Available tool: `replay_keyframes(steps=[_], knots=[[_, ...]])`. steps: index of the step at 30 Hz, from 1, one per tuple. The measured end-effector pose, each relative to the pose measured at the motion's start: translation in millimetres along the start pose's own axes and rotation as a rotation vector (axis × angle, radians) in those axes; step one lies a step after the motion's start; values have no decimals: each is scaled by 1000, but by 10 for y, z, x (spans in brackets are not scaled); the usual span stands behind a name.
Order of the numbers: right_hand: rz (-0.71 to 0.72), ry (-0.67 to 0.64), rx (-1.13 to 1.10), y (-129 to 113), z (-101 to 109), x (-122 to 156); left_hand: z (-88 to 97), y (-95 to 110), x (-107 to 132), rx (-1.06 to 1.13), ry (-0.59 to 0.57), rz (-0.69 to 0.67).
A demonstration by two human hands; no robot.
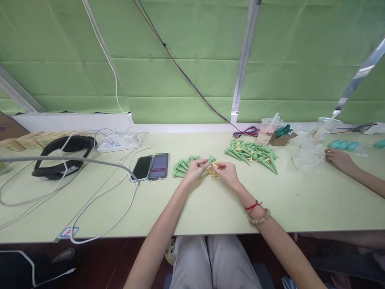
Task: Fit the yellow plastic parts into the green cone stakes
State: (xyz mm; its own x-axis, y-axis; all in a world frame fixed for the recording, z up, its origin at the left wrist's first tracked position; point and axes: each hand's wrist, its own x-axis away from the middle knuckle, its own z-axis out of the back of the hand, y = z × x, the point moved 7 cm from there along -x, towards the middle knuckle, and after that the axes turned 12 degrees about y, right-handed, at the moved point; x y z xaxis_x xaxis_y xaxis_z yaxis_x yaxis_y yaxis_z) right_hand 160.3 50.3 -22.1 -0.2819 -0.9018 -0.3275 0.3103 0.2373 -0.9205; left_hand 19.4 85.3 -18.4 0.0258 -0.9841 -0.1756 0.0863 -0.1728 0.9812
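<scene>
My left hand (195, 170) is closed in a pinch on a green cone-shaped plastic spike (211, 159) near the middle of the pale green table (210, 208). My right hand (225, 172) is closed on a small yellow plastic piece (213, 171), with its fingertips touching the spike. A small row of green spikes (183, 166) lies just left of my hands. A bigger heap of green spikes with yellow pieces (252, 152) lies behind and to the right.
Two phones (150, 167) lie left of the spikes. A black neck-worn device (64, 156), white cables and a power strip (118, 143) fill the left side. Another person's hand (339, 159) rests at the right by clear bags, cups (267, 131) and teal items (343, 145).
</scene>
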Motion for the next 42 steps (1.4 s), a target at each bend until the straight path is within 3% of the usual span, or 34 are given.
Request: replay_keyframes(steps=[3, 6, 9, 15, 21, 27, 35, 38, 42], knots=[[79, 85, 52, -52, 76, -12, 104, -47, -56, -3, 98, 6], [-49, 111, -63, 2, 120, -33, 265, -90, -109, 61, 216, 64], [-139, 97, -77, 53, 131, -48, 318, -46, -105, 87, 245, 71], [34, 59, 453, 23, 137, -28, 231, 15, -38, 83, 214, 111], [11, 25, 535, 41, 124, 4, 381, 74, -23, 31, 357, -34], [20, 7, 542, 68, 93, 7, 406, 196, 21, -283, 393, -197], [51, 28, 498, 98, 84, -8, 345, 172, 67, -895, 332, -173], [79, 12, 452, 81, 54, -5, 344, 144, 70, -961, 325, -149], [89, -46, 326, 36, -36, 28, 362, 123, 75, -883, 368, -89]])
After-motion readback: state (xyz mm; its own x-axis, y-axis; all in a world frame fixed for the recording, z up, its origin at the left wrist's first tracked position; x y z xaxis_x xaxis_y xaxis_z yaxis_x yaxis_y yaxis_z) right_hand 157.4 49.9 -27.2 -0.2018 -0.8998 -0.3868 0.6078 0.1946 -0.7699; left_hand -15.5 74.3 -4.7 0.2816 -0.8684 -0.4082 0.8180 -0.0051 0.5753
